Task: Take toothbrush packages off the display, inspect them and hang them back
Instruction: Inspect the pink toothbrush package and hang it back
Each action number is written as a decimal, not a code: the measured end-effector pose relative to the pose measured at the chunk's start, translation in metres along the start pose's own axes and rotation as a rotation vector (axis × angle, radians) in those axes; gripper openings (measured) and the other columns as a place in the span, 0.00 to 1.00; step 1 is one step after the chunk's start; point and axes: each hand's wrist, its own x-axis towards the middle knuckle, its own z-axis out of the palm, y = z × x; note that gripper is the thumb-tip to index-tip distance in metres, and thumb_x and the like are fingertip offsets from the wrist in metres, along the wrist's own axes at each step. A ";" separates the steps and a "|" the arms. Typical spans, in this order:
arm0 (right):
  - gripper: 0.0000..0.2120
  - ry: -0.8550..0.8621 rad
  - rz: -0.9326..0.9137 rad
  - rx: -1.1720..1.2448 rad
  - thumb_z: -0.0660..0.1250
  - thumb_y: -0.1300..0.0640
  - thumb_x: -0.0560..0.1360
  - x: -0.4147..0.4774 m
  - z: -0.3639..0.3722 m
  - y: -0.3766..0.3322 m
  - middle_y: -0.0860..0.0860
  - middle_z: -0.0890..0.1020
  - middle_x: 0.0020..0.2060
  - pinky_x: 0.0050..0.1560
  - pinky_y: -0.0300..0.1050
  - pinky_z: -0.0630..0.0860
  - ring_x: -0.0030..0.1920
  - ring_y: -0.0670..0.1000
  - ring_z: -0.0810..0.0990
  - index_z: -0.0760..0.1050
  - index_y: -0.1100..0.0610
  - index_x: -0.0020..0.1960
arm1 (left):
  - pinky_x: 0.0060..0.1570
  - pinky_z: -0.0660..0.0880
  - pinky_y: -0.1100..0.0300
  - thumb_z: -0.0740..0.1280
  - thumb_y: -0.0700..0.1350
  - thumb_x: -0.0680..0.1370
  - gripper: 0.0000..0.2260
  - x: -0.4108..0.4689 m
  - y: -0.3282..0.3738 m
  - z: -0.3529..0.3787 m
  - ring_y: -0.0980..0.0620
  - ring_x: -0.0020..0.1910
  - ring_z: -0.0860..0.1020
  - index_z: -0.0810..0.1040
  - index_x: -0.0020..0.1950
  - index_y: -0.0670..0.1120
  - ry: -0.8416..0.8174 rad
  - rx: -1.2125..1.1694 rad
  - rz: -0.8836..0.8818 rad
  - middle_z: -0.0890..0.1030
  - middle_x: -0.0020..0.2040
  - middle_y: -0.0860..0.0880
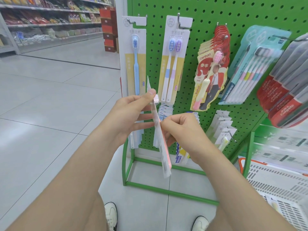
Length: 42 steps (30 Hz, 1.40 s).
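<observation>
Toothbrush package [164,157], a long white card with a pink brush under clear plastic, is off the display and held edge-on in the middle of the frame between the 2 hands. Its long axis is steep, with the top end up and slightly left and the bottom end down toward the floor.

At upper left stand blurred grocery shelves [50,19] above a pale grey tiled floor [50,105]. Left of centre, the left hand [131,112] pinches the upper part of the package. Its thumb [151,93] presses the near face by the brush head, and its straight fingers back the far face.

Behind it a white card with 1 pale-blue toothbrush [135,64] hangs on the green perforated metal display board [208,22]. Beside that hangs a white card with 2 toothbrushes [173,64] on a metal hook [179,18].

Just right of centre, the right hand [181,129] has its fingers curled and grips the package at mid-length. Both hands are equally near it.

Hanging it back probably means turning the card flat to the board and lifting it, since the hooks lie above and beyond both hands.

Further right hang red shaped cards with a pink-and-cream brush [211,77] and a teal multi-brush pack [255,64]. Beyond them are red-and-grey Colgate packs [286,90]. A white plastic basket [275,180] sits at lower right.
</observation>
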 end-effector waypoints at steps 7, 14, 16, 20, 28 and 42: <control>0.15 0.000 -0.025 0.045 0.70 0.59 0.78 -0.001 0.000 0.000 0.57 0.80 0.28 0.35 0.48 0.76 0.28 0.51 0.76 0.81 0.63 0.33 | 0.45 0.86 0.51 0.79 0.51 0.75 0.26 -0.005 0.001 0.001 0.41 0.52 0.88 0.81 0.66 0.36 -0.090 -0.091 -0.037 0.85 0.53 0.43; 0.20 -0.160 -0.041 0.031 0.70 0.60 0.80 -0.009 -0.008 -0.006 0.61 0.78 0.24 0.23 0.36 0.59 0.18 0.47 0.70 0.77 0.57 0.29 | 0.45 0.85 0.52 0.76 0.51 0.80 0.19 0.003 0.000 -0.003 0.42 0.47 0.86 0.84 0.62 0.36 0.020 -0.155 -0.012 0.84 0.52 0.40; 0.21 -0.162 -0.023 0.014 0.69 0.61 0.80 -0.010 -0.008 -0.006 0.62 0.78 0.23 0.23 0.34 0.59 0.18 0.47 0.69 0.77 0.56 0.28 | 0.45 0.85 0.51 0.75 0.50 0.80 0.20 0.004 0.000 -0.003 0.42 0.46 0.86 0.83 0.63 0.35 0.023 -0.156 -0.028 0.83 0.53 0.39; 0.22 -0.174 -0.034 0.008 0.68 0.60 0.80 -0.011 -0.008 -0.005 0.61 0.77 0.23 0.24 0.38 0.60 0.19 0.49 0.69 0.77 0.56 0.27 | 0.45 0.86 0.50 0.73 0.50 0.82 0.18 0.003 -0.001 0.000 0.42 0.44 0.87 0.82 0.61 0.36 0.017 -0.159 -0.045 0.84 0.51 0.38; 0.24 -0.191 0.020 0.048 0.73 0.42 0.77 -0.007 -0.003 0.002 0.67 0.86 0.46 0.39 0.51 0.82 0.40 0.63 0.85 0.85 0.65 0.49 | 0.42 0.84 0.57 0.79 0.54 0.76 0.24 0.005 -0.004 0.000 0.47 0.48 0.84 0.82 0.65 0.40 0.063 -0.048 -0.017 0.83 0.55 0.45; 0.19 -0.388 0.122 -0.102 0.74 0.71 0.77 -0.003 -0.018 0.010 0.54 0.90 0.52 0.47 0.47 0.86 0.52 0.57 0.89 0.84 0.56 0.63 | 0.41 0.87 0.50 0.77 0.32 0.77 0.19 0.009 -0.011 -0.002 0.49 0.45 0.89 0.73 0.61 0.43 0.181 -0.041 0.159 0.88 0.52 0.45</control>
